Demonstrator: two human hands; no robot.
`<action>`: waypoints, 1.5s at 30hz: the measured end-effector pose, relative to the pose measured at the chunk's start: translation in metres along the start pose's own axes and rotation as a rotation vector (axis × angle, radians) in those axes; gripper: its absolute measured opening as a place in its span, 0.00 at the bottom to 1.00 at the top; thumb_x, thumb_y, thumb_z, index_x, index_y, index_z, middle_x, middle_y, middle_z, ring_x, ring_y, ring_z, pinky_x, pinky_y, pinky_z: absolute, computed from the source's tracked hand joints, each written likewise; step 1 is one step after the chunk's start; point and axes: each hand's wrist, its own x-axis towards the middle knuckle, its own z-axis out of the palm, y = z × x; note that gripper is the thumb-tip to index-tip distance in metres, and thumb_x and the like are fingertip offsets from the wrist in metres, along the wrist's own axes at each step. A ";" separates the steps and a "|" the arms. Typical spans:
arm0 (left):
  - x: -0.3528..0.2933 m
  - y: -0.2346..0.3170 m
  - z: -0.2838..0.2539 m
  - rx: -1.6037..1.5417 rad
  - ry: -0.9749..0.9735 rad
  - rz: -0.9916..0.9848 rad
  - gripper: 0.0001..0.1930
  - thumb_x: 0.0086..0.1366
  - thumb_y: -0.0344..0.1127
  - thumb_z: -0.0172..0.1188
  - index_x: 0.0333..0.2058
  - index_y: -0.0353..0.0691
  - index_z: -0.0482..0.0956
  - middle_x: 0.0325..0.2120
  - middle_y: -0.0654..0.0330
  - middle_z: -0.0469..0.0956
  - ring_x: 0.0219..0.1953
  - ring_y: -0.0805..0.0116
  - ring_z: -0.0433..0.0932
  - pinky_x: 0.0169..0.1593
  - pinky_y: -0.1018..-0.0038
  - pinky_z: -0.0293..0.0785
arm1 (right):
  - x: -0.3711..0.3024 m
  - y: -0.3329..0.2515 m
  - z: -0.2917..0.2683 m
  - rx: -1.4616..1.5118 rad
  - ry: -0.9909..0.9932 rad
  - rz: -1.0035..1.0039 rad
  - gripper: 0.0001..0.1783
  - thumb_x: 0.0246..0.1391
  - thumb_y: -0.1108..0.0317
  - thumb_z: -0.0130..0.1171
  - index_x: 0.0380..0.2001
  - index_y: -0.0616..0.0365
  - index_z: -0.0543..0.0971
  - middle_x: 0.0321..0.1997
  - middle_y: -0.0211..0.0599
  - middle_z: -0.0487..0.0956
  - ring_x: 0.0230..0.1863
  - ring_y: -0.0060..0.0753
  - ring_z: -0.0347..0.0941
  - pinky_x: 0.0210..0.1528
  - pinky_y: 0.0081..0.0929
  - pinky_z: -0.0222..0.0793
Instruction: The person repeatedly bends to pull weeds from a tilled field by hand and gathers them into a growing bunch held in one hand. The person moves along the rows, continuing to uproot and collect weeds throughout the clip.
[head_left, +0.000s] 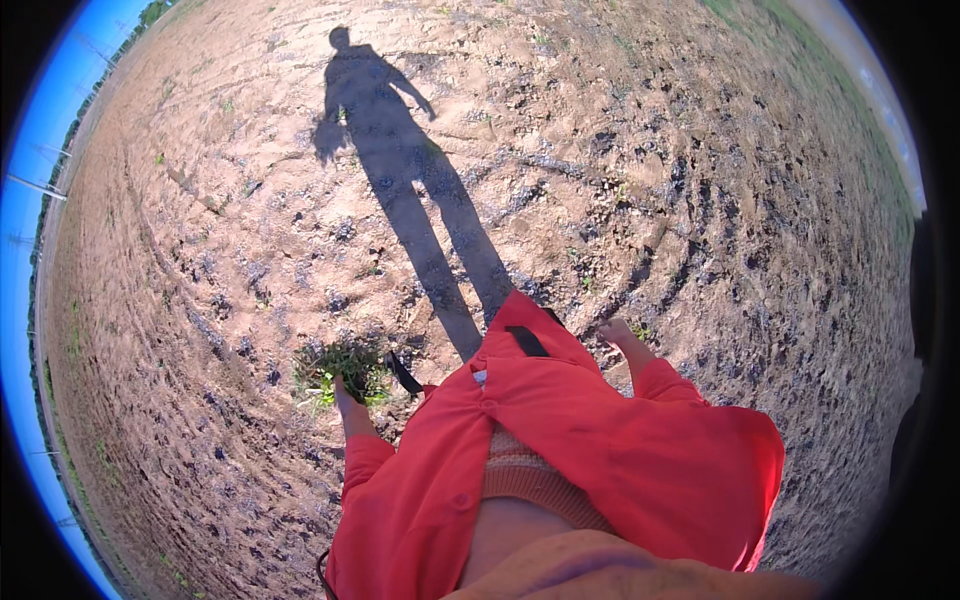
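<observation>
My left hand [347, 396] hangs low on the left, closed around a bunch of green weeds [336, 366]. The leafy tops spread out past my fingers, and some of the stems are hidden in the grip. On the right, my right hand [614, 331] hangs beside my body with its fingers curled in. Nothing shows in it, though it is small in the picture. Both arms are in red sleeves, from a loose red shirt [640, 440] that falls open at the front.
Dry, cloddy brown soil [250, 200] stretches all around, dotted with small dark clumps and sparse green sprouts [585, 283]. My long shadow [385, 120] lies ahead, with a bushy shape at one hand. A pale pole [38, 186] stands at the far left edge.
</observation>
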 end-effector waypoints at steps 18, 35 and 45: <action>0.132 -0.039 0.312 0.054 -0.010 -0.153 0.16 0.57 0.42 0.53 0.42 0.42 0.72 0.35 0.63 0.76 0.35 0.66 0.75 0.39 0.71 0.72 | 0.303 -0.299 -0.144 -0.258 0.012 -0.331 0.17 0.50 0.60 0.48 0.37 0.61 0.75 0.32 0.39 0.77 0.27 0.33 0.74 0.29 0.27 0.69; 0.390 0.016 0.689 0.339 -0.061 0.048 0.16 0.54 0.44 0.57 0.38 0.41 0.74 0.30 0.65 0.75 0.28 0.69 0.73 0.35 0.75 0.70 | 0.483 -0.522 -0.211 0.054 0.028 0.067 0.15 0.49 0.63 0.49 0.37 0.62 0.74 0.27 0.38 0.76 0.22 0.28 0.74 0.20 0.27 0.72; 0.405 -0.051 1.057 0.304 -0.380 -0.107 0.21 0.50 0.38 0.62 0.43 0.37 0.70 0.36 0.59 0.74 0.34 0.64 0.75 0.37 0.67 0.74 | 0.558 -0.499 -0.260 0.404 0.013 0.350 0.15 0.49 0.64 0.49 0.38 0.61 0.73 0.25 0.38 0.75 0.19 0.30 0.73 0.17 0.28 0.70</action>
